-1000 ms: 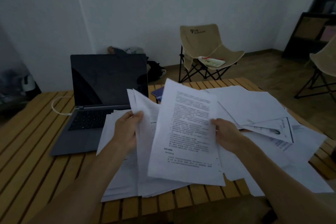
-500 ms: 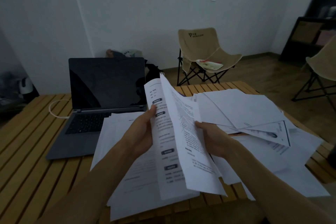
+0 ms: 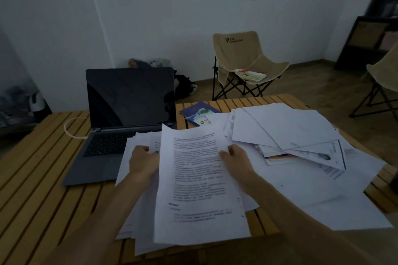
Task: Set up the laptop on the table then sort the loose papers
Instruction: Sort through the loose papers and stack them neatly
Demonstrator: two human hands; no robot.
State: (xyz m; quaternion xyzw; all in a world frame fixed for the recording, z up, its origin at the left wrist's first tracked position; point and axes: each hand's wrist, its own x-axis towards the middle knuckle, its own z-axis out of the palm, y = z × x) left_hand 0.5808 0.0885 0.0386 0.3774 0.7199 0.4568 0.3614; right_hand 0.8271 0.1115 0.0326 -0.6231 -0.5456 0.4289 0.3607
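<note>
An open grey laptop (image 3: 120, 114) with a dark screen stands on the wooden slat table (image 3: 38, 178) at the left. In front of me is a stack of printed sheets (image 3: 198, 189). My left hand (image 3: 143, 160) grips the stack's left edge, partly tucked behind the top sheet. My right hand (image 3: 235, 157) holds the top sheet at its right edge, thumb on the paper. A loose pile of white papers (image 3: 286, 131) spreads over the table's right half.
A blue booklet (image 3: 199, 113) lies behind the papers beside the laptop. A white cable (image 3: 70, 129) loops to the laptop's left. A beige folding chair (image 3: 243, 64) stands beyond the table, another at the right edge (image 3: 385, 79). A dark shelf (image 3: 370, 43) stands far right.
The sheet that stood folded upright between my hands now lies flat on top of the stack. Both hands have lowered toward the table.
</note>
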